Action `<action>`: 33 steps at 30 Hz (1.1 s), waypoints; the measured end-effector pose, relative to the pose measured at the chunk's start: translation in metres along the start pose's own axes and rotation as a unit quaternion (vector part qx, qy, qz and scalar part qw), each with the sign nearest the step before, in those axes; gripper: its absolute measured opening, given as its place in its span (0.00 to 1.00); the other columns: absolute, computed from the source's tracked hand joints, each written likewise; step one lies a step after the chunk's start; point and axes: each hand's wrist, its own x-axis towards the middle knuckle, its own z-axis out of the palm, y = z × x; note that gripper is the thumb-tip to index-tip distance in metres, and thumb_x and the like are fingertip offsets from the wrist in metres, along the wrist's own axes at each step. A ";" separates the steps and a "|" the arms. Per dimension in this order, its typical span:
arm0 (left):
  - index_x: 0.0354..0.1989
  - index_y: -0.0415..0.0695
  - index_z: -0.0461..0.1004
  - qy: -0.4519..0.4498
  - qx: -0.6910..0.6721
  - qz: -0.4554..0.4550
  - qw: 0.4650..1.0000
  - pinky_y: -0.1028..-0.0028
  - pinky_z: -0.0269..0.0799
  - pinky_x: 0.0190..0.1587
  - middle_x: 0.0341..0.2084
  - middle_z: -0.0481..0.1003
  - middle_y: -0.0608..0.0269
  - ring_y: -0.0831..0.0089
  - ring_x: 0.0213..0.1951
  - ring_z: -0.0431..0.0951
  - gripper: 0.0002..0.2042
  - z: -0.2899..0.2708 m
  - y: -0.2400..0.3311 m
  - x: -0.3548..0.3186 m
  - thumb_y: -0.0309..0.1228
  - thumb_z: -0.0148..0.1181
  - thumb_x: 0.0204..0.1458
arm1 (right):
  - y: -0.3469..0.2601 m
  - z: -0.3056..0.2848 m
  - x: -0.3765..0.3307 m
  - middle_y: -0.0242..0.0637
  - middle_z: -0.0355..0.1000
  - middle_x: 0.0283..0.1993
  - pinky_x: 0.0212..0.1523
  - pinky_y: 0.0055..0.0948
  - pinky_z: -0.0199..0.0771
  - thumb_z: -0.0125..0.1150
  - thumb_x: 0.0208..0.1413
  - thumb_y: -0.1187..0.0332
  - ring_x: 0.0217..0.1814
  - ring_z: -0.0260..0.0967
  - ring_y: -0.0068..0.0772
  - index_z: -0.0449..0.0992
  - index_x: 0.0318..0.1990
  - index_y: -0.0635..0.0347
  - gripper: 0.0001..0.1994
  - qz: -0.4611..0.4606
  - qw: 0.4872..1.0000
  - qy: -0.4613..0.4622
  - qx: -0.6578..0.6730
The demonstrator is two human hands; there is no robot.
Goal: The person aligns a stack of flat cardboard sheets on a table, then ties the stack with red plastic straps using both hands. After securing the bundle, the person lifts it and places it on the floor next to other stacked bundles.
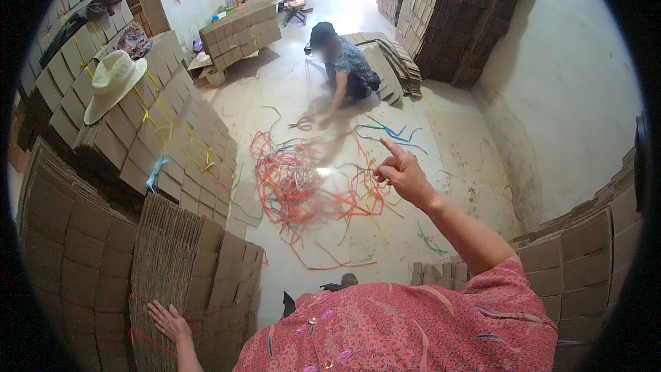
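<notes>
My left hand (171,322) lies flat, fingers spread, on a bundle of flat cardboard sheets (165,262) tied with red strapping. My right hand (405,176) is raised in front of me over the floor, its index finger stretched out and the others partly curled; I see nothing in it. Below and left of it, a big tangle of red, white and green plastic straps (296,186) lies on the floor, partly blurred. Beyond, a crouching person (348,65) reaches down to the floor near a pair of scissors (301,124).
Stacked cardboard bundles (172,131) line the left, with a white hat (113,83) on top. More cardboard stands at the lower right (578,262) and in a tall pile (454,14) by the right wall. Blue straps (392,131) lie on the floor.
</notes>
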 end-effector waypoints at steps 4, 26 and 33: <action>0.67 0.52 0.39 -0.006 -0.004 -0.002 1.000 0.56 0.40 0.65 0.67 0.36 0.64 0.61 0.67 0.39 0.27 0.001 0.000 0.000 0.48 0.26 0.61 | 0.029 0.008 -0.015 0.36 0.74 0.29 0.28 0.20 0.69 0.50 0.51 0.75 0.28 0.69 0.20 0.51 0.63 0.66 0.30 0.036 0.999 -0.010 0.038; 0.67 0.51 0.39 -0.042 0.002 -0.035 0.999 0.54 0.37 0.65 0.67 0.35 0.65 0.61 0.67 0.37 0.28 -0.004 0.011 0.002 0.48 0.26 0.61 | 0.112 0.017 -0.071 0.37 0.74 0.29 0.27 0.20 0.69 0.52 0.50 0.73 0.27 0.70 0.22 0.46 0.64 0.66 0.33 0.176 0.981 -0.054 0.058; 0.67 0.51 0.39 -0.049 0.005 -0.011 0.999 0.55 0.37 0.65 0.67 0.36 0.64 0.61 0.67 0.37 0.27 -0.027 0.025 -0.002 0.49 0.24 0.61 | 0.113 0.023 -0.080 0.37 0.74 0.30 0.27 0.20 0.69 0.50 0.52 0.72 0.29 0.71 0.23 0.47 0.64 0.65 0.32 0.219 0.969 -0.045 0.109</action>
